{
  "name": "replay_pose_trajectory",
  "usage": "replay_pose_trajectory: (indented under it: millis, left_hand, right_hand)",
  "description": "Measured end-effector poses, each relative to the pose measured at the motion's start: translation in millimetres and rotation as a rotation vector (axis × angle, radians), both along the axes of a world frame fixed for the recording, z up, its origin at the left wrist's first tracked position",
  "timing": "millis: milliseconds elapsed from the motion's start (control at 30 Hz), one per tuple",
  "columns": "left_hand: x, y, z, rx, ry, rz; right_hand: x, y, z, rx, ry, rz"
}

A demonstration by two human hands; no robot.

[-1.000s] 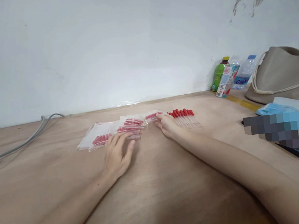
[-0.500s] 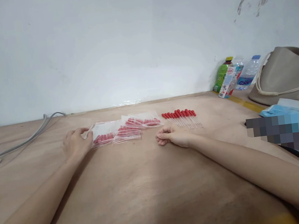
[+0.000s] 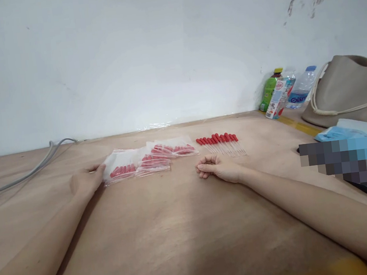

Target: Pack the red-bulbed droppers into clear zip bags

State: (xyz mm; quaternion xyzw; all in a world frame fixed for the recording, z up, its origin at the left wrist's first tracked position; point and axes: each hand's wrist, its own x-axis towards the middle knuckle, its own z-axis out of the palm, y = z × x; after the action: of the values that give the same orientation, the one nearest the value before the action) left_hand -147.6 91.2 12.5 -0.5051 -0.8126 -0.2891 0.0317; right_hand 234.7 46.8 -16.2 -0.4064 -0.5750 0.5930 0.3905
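My left hand (image 3: 87,182) has its thumb and fingers closed on the left edge of a clear plastic bag (image 3: 120,166) with several red-bulbed droppers inside. More bags of the same kind overlap to its right: a second bag (image 3: 153,162) and a third bag (image 3: 178,147) behind it. My right hand (image 3: 219,168) rests on the table with its fingers curled in, and no object shows in it. Just beyond it, loose droppers (image 3: 224,144) with red bulbs and thin clear stems lie side by side in a row.
A grey cable (image 3: 37,166) runs over the left of the table (image 3: 142,239). At the back right stand drink bottles (image 3: 271,90) and a beige bag (image 3: 343,88). Blue packaging (image 3: 332,134) lies in front of them, beside a blurred-out dark object (image 3: 341,159). A white wall (image 3: 128,64) closes the back.
My left hand has shifted slightly left and closed on the bag's edge, and that bag has moved a little left, away from the others. My right hand stays curled in nearly the same place.
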Motion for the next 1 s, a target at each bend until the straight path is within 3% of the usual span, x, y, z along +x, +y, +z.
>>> replay_pose_trajectory:
  millis: [200, 400, 533, 600, 667, 767, 800, 900, 1000]
  left_hand:
    - [11.1, -8.3, 4.3, 0.155, 0.092, -0.095]
    - [25.1, -8.4, 14.3, 0.406, 0.014, -0.112]
    - [43.2, -17.0, 25.8, 0.589, 0.075, -0.193]
    - [58.8, -26.9, 26.2, 0.706, 0.183, -0.401]
    - [77.5, -38.6, 20.6, 0.680, 0.231, -0.659]
    - [104.9, -55.2, 3.8, 0.461, 0.349, -1.184]
    - [112.7, -59.9, -2.5, 0.415, 0.375, -1.282]
    - [130.0, -70.6, -18.8, 0.302, 0.363, -1.455]
    - [139.1, -76.7, -25.8, 0.219, 0.207, -1.494]
  right_hand:
    - [1.9, -0.7, 0.4, 0.018, -0.015, 0.003]
    - [-0.3, -0.2, -1.0, 0.023, -0.015, 0.000]
    - [-1.6, 2.0, 0.2, 0.120, -0.093, -0.137]
    - [3.2, 5.7, 1.8, 0.306, -0.240, -0.314]
    - [12.4, 10.7, 3.7, 0.539, -0.452, -0.503]
    - [28.1, 18.6, 6.0, 0.728, -0.752, -0.645]
    - [32.0, 21.0, 6.5, 0.739, -0.823, -0.655]
    - [36.2, 28.3, 8.0, 0.725, -0.960, -0.632]
    - [29.5, 37.5, 11.5, 0.700, -1.046, -0.577]
